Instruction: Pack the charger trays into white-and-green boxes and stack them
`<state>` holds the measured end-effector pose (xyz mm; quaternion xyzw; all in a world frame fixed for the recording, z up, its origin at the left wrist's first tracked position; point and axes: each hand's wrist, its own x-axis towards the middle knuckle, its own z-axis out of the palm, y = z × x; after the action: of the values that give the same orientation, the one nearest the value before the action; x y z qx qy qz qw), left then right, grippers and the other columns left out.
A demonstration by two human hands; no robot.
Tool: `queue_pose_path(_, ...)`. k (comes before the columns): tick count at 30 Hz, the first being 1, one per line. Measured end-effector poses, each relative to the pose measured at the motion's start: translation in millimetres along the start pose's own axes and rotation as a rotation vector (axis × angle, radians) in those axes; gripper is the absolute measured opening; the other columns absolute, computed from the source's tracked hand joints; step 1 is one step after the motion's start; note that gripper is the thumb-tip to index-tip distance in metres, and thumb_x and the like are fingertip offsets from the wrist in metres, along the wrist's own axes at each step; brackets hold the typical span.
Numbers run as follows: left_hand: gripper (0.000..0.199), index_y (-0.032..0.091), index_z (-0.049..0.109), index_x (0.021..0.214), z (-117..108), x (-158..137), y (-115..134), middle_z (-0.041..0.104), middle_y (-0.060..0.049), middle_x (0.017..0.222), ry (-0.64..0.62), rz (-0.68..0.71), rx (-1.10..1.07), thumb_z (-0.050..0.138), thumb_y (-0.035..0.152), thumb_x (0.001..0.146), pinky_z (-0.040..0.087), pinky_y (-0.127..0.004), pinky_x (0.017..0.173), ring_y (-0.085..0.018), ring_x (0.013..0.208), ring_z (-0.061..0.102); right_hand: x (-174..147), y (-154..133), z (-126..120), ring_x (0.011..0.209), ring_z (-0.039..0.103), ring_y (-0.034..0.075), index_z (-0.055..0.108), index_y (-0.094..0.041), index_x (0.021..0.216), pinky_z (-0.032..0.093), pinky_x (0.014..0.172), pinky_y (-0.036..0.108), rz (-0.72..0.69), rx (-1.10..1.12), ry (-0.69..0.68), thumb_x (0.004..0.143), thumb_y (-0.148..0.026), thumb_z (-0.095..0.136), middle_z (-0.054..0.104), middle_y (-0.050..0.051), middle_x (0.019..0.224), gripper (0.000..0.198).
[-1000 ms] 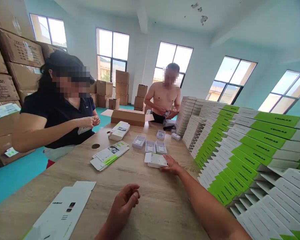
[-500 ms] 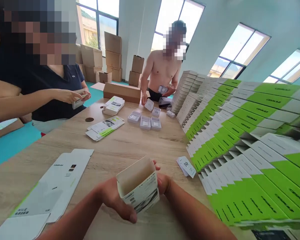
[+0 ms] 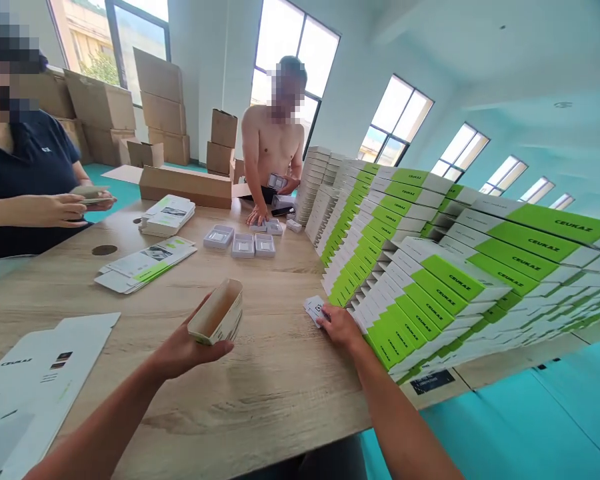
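My left hand is wrapped round a small cardboard box, holding it above the table. The box's top end is open, showing a bare brown inside; a printed side faces right. At the foot of the stacked boxes, my right hand has its fingers closed on the edge of white folded leaflets with a black printed symbol. Fingers cover part of the leaflets, so how many there are cannot be told. On the far left lies a flat, unfolded white carton.
Tall stacks of green and white boxes line the right side. Flat cartons and clear plastic trays lie farther back. One co-worker handles a carton at left; another reaches to the trays behind a long brown box.
My right hand has let go of the box and moved right onto the leaflets. My left hand keeps the box. The view has turned right, and the far co-worker's hand now rests among the trays.
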<state>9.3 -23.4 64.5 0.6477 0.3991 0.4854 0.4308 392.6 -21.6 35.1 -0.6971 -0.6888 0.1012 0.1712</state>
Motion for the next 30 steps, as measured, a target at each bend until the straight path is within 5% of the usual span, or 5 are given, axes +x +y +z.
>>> queue_pose_path(7, 0.058, 0.020, 0.073, 0.115, -6.8, -10.8, -28.5, 0.079, -0.010, 0.094, -0.213, -0.121, -0.048, 0.083, 0.051, 0.068, 0.061, -0.053, 0.085, -0.038, 0.093, 0.075, 4.5, -2.6, -5.7, 0.101, 0.071, 0.022, 0.071, -0.016, 0.107, 0.055, 0.097, 0.046, 0.052, 0.089, 0.035, 0.099, -0.042, 0.066, 0.074, 0.007, 0.110, 0.027)
queue_pose_path(14, 0.084, 0.027, 0.052, 0.149, -7.0, -6.6, -36.1, 0.061, -0.013, 0.147, -0.185, 0.099, 0.120, 0.081, 0.049, 0.073, 0.049, -0.054, 0.110, -0.040, 0.135, 0.057, -27.1, -57.6, -29.6, 0.081, 0.072, 0.024, 0.069, -0.018, 0.110, 0.057, 0.075, 0.036, 0.050, 0.367, 0.285, 0.100, -0.066, 0.036, 0.076, 0.012, 0.093, 0.059)
queue_pose_path(20, 0.085, 0.023, 0.043, 0.152, -6.0, -1.8, -17.9, 0.050, -0.016, 0.155, -0.237, 0.230, 0.142, 0.079, 0.036, 0.076, 0.042, -0.050, 0.117, -0.034, 0.143, 0.048, -72.0, -146.0, -52.8, 0.037, 0.049, 0.007, 0.066, -0.017, 0.106, 0.034, 0.035, 0.018, 0.076, 1.095, -0.410, 0.080, -0.057, 0.078, 0.063, -0.004, 0.059, 0.049)
queue_pose_path(27, 0.097, 0.027, 0.036, 0.153, -10.1, -4.9, -10.5, 0.053, -0.012, 0.146, -0.280, 0.219, 0.277, 0.081, 0.024, 0.067, 0.045, -0.045, 0.113, -0.031, 0.132, 0.054, -43.7, -199.0, -42.3, 0.036, 0.054, 0.009, 0.050, -0.022, 0.089, 0.035, 0.033, 0.016, 0.072, 1.127, -0.424, 0.069, -0.054, 0.084, 0.062, -0.008, 0.052, 0.050)
queue_pose_path(30, 0.098, 0.027, 0.033, 0.152, -14.7, -4.3, -10.3, 0.057, -0.010, 0.141, -0.281, 0.098, 0.254, 0.081, 0.025, 0.066, 0.052, -0.041, 0.101, -0.028, 0.118, 0.062, -10.6, -191.6, -28.0, 0.045, 0.064, 0.013, 0.048, -0.023, 0.089, 0.045, 0.038, 0.021, -0.038, 0.915, -0.443, 0.087, -0.068, 0.062, 0.074, 0.000, 0.072, 0.047)
